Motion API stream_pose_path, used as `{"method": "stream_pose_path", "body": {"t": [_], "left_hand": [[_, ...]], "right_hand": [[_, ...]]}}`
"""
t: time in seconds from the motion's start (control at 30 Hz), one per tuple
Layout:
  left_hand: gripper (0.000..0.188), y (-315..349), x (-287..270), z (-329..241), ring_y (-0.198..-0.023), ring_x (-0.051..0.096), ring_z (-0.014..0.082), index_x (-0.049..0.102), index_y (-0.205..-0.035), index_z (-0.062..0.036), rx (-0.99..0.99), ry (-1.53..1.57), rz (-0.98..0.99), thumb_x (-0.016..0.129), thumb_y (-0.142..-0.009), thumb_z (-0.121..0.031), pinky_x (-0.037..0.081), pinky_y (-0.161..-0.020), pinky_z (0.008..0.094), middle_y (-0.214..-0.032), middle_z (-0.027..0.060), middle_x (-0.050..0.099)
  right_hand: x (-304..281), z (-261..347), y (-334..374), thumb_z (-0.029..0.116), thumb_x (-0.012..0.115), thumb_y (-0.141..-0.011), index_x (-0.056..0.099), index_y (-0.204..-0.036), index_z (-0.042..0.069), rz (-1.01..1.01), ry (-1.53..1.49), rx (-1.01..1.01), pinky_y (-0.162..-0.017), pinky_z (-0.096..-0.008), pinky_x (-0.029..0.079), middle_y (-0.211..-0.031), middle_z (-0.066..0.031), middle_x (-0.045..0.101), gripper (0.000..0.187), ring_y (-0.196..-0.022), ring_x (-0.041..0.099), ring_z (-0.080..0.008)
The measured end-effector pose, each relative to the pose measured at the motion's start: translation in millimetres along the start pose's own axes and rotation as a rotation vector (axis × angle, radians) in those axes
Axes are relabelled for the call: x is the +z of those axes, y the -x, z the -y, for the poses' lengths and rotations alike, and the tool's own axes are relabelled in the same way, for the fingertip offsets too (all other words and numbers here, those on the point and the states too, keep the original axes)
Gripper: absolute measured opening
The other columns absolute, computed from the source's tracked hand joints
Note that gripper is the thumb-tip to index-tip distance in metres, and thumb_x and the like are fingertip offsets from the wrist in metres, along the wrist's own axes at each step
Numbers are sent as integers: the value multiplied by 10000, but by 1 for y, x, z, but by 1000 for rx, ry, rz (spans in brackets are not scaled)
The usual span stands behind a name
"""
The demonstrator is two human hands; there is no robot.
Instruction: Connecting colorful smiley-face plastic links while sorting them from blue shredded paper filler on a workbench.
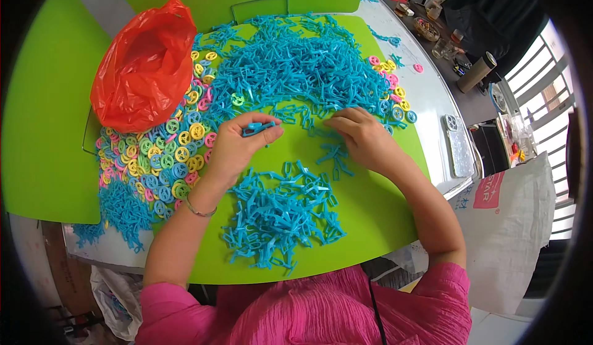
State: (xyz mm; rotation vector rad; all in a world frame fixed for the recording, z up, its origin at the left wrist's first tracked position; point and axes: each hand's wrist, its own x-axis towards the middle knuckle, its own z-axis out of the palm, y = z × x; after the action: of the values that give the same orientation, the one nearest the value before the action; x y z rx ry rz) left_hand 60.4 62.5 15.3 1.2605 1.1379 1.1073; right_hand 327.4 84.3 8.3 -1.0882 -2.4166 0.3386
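My left hand (238, 142) is closed on a small blue plastic clip (258, 128), pinched between thumb and fingers. To its right, my right hand (365, 140) has its fingers curled together at the near edge of a large heap of blue plastic clips (302, 67). Whatever its fingertips hold is hidden. Beneath that hand lies a small cluster of loose blue clips (335, 159). A second pile of blue clips (278, 215) sits between my forearms, close to my body.
On the left, an open red plastic bag (143, 73) stands by many small wheel-like rings (164, 159) in pink, yellow, blue and green. Another blue heap (126, 215) lies at the table's left. A phone (457, 144) and a white sack (506, 234) are at the right.
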Motion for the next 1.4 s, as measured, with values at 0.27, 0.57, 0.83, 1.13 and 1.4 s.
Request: {"method": "stream_pose_path", "body": {"t": [0.27,0.57,0.83,1.13,1.4], "left_hand": [[174,28,-20,10,-733,578,47,685,-971,-35,-89,-41,-26,733,-808,-73,467,-665,190,-840,-4,659],[161,28,-29,21,-664,509,-2,696,-950,-41,-31,-41,-50,737,-820,-125,400,-571,161,-781,-50,627],[157,28,-31,22,-707,566,24,686,-961,-26,-40,57,-56,722,-832,-107,453,-625,173,-802,-22,648],[159,25,-33,23,-765,629,99,652,-990,6,-31,271,-93,682,-858,-77,521,-729,232,-847,52,667],[165,24,-41,26,-806,647,146,635,-1025,-18,-43,452,-119,664,-867,-56,533,-734,253,-912,73,663]], "right_hand": [[21,9,-29,74,590,-876,654,-1079,55,-15,-34,-157,-960,-403,445,-1195,-152,598,214,-1136,542,-321],[36,24,-56,111,644,-850,652,-1060,32,-130,-140,-212,-932,-411,453,-1086,-126,651,224,-1010,601,-303],[24,17,-56,115,664,-836,649,-1087,39,-29,-125,-180,-894,-409,460,-1101,-131,633,262,-968,603,-298],[57,40,-78,300,753,-748,662,-1024,58,-139,-27,-145,-858,-385,453,-950,-112,608,378,-933,555,-283],[33,34,-86,155,724,-780,651,-901,56,0,-440,293,-676,-327,493,-835,-89,653,172,-729,609,-219]]}}
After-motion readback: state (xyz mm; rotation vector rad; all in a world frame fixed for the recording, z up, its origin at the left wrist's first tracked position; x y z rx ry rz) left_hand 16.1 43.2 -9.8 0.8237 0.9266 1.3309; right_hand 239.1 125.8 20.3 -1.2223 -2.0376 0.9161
